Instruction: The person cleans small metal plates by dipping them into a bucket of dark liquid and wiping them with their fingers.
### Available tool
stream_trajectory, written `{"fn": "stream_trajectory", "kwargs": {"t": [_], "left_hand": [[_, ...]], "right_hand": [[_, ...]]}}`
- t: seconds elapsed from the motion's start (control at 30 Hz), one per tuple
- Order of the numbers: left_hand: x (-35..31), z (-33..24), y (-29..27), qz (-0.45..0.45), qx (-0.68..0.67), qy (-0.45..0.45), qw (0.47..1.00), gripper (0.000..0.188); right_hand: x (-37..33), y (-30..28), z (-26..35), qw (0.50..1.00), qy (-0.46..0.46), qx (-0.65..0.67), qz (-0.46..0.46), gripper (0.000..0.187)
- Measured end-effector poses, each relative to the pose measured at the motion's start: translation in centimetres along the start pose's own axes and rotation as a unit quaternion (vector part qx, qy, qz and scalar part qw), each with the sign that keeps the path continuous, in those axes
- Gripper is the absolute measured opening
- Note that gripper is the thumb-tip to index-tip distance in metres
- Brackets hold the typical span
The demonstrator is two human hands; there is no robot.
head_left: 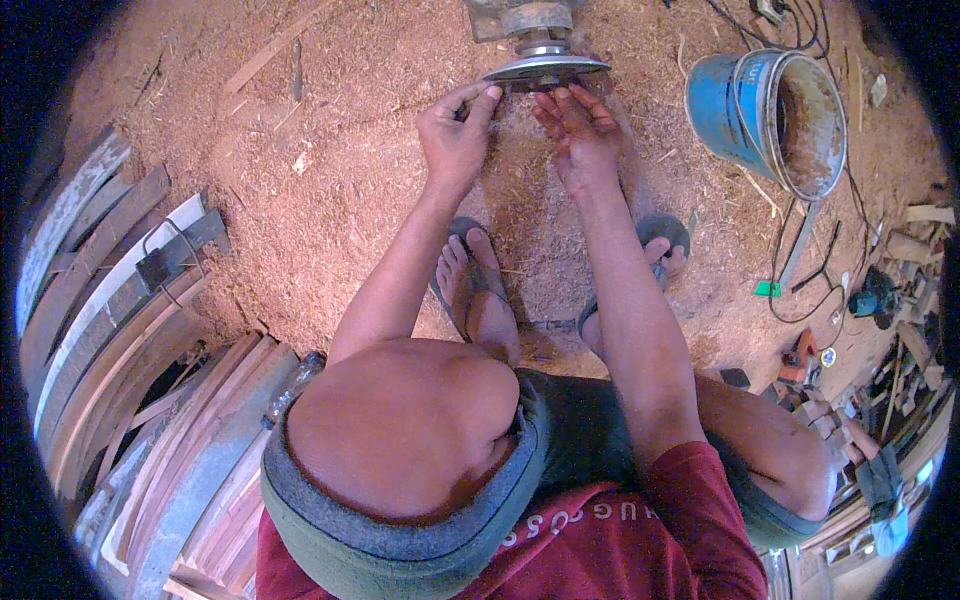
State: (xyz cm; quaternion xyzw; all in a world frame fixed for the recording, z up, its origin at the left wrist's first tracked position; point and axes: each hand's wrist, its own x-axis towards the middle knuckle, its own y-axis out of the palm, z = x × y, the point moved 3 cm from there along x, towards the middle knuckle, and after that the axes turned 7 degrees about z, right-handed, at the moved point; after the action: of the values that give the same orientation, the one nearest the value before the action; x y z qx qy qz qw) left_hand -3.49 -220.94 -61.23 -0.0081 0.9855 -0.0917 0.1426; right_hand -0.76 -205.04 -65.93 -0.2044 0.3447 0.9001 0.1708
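Both hands (455, 140) (585, 150) at disc (535, 69), lettering (561, 521) on shirt (705, 510) and bucket (718, 110)

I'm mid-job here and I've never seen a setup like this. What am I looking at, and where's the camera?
There's no robot: you see a person's own bare hands. The single picture comes from a wide fisheye camera worn on the head, looking down, so straight edges bend near the rim. The left hand and right hand have their fingertips at the near side of a round metal disc, which is mounted on a machine. Whether they grip it, I can't tell. The brown ground is strewn with wood shavings. A blue bucket is to the right, and boards are piled at left.
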Motion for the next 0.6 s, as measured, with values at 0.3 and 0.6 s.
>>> {"fn": "stream_trajectory", "kwargs": {"t": [0.3,0.6], "left_hand": [[0.1,0.6,0.0,-0.01,-0.015,0.014,1.0,0.018],[0.1,1.0,-0.6,-0.025,0.001,0.015,1.0,0.019]], "right_hand": [[-0.1,0.1,0.0,1.0,-0.008,0.006,0.008,0.026],[-0.1,0.6,-0.2,1.0,-0.003,-0.008,0.015,0.025]]}}
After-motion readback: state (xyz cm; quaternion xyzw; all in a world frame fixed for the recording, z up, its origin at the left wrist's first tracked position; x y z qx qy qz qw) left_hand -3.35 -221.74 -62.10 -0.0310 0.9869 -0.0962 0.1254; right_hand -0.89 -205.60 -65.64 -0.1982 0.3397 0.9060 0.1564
